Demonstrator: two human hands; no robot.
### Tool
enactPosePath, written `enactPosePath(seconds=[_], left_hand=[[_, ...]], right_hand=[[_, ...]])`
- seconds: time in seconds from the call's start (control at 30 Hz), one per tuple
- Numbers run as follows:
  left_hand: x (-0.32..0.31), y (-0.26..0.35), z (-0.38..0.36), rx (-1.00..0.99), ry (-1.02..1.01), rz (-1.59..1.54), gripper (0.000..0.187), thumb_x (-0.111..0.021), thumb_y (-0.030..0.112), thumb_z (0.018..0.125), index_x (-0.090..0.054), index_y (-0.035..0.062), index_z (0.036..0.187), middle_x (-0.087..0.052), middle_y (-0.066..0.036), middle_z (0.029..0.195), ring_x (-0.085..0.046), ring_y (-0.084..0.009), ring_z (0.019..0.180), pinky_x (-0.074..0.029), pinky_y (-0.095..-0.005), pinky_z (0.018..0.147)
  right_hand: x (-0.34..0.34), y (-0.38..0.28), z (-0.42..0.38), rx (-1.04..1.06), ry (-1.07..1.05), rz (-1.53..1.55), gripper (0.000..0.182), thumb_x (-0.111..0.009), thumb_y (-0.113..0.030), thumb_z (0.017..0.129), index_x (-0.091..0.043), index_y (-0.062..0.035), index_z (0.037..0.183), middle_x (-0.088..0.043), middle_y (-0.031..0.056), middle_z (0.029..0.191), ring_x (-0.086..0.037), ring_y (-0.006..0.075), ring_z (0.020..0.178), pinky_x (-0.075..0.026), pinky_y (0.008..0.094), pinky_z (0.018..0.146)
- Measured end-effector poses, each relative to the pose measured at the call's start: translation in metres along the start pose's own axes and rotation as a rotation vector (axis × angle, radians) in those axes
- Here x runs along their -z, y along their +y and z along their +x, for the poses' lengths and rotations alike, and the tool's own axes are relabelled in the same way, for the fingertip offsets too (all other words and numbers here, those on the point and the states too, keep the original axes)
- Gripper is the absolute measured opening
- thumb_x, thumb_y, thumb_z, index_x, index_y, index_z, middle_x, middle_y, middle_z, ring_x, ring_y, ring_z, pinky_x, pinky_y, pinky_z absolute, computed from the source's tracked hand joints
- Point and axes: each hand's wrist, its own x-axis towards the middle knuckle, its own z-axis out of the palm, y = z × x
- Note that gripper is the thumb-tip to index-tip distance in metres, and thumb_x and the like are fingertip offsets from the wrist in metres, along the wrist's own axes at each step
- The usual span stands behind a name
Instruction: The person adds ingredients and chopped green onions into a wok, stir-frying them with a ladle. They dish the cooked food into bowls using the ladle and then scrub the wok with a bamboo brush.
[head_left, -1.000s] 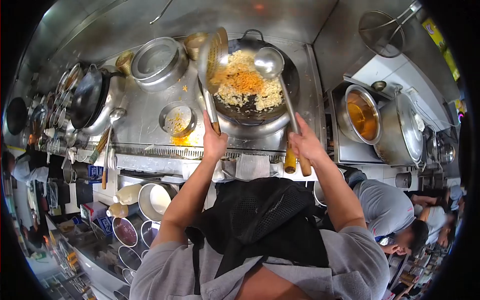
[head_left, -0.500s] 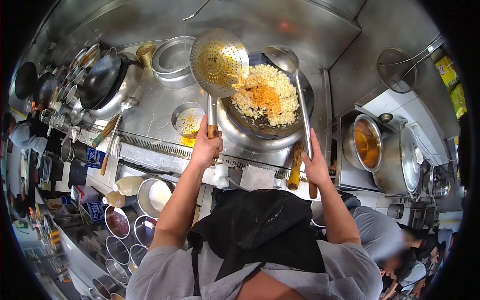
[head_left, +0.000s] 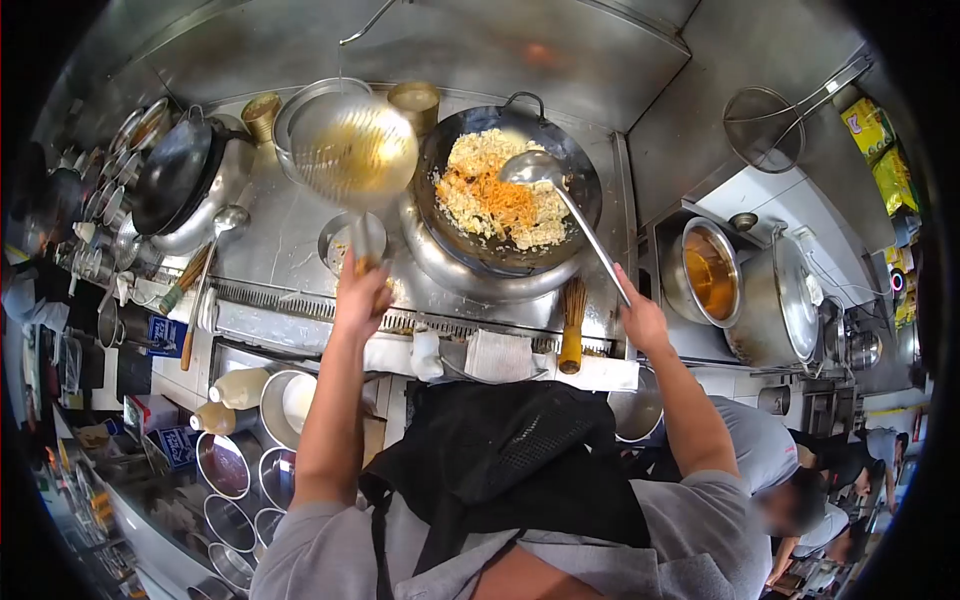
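Observation:
My left hand [head_left: 360,302] is closed round the wooden handle of a perforated strainer ladle [head_left: 357,155], blurred by motion over the stove top left of the wok. Bits of yellow food cling to its bowl. In my right hand [head_left: 640,322] is the handle of a long metal ladle [head_left: 532,168], its bowl resting on or just above the food. The black wok [head_left: 585,205] holds pale, crumbly fried rice [head_left: 540,232] with orange shreds [head_left: 500,203] heaped on top. Below the strainer stands a small metal bowl [head_left: 328,245], partly hidden by its handle.
A bamboo brush [head_left: 572,325] and a folded white cloth [head_left: 499,356] lie along the stove's front edge. At right are a bowl of amber liquid [head_left: 711,275] and a lidded pot [head_left: 790,300]. Stacked woks [head_left: 178,180] stand left. Another person [head_left: 760,440] is behind at right.
The strainer ladle has swung left, away from above the wok. The metal ladle's bowl has come from the wok's far rim down to the food. The whole view has shifted slightly.

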Motion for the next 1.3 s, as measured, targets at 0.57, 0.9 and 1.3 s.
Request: enactPosePath(seconds=[0.57, 0.9, 1.3], left_hand=[[-0.025, -0.107, 0.012, -0.723, -0.045, 1.259, 0.042, -0.062, 0.009, 0.082, -0.059, -0.0034, 0.122, -0.056, -0.024, 0.13, -0.053, -0.0439, 0.119, -0.041, -0.0479, 0.105], [-0.143, -0.14, 0.037, -0.534, -0.466, 1.755, 0.025, -0.05, 0.031, 0.099, -0.059, 0.0072, 0.099, -0.071, -0.018, 0.087, -0.068, -0.0365, 0.088, -0.049, -0.0493, 0.082], [-0.172, -0.093, 0.008, -0.543, -0.665, 1.625, 0.031, -0.059, 0.039, 0.093, -0.069, 0.0103, 0.089, -0.069, -0.016, 0.079, -0.068, -0.036, 0.077, -0.052, -0.0509, 0.071]], right_hand=[[-0.028, -0.133, 0.105, 0.051, -0.142, 0.474, 0.086, -0.045, -0.005, 0.088, -0.004, -0.0307, 0.159, -0.062, 0.0372, 0.113, -0.068, 0.0417, 0.089, -0.053, 0.0438, 0.082], [0.022, -0.038, 0.003, -0.024, -0.271, -0.158, 0.09, -0.046, 0.0, 0.089, -0.004, -0.0396, 0.158, -0.069, 0.0257, 0.104, -0.071, 0.0382, 0.093, -0.055, 0.0483, 0.081], [0.116, -0.001, -0.109, -0.012, -0.78, 0.47, 0.09, -0.054, -0.007, 0.087, -0.01, -0.0429, 0.157, -0.065, 0.033, 0.101, -0.065, 0.0464, 0.093, -0.049, 0.051, 0.084]])
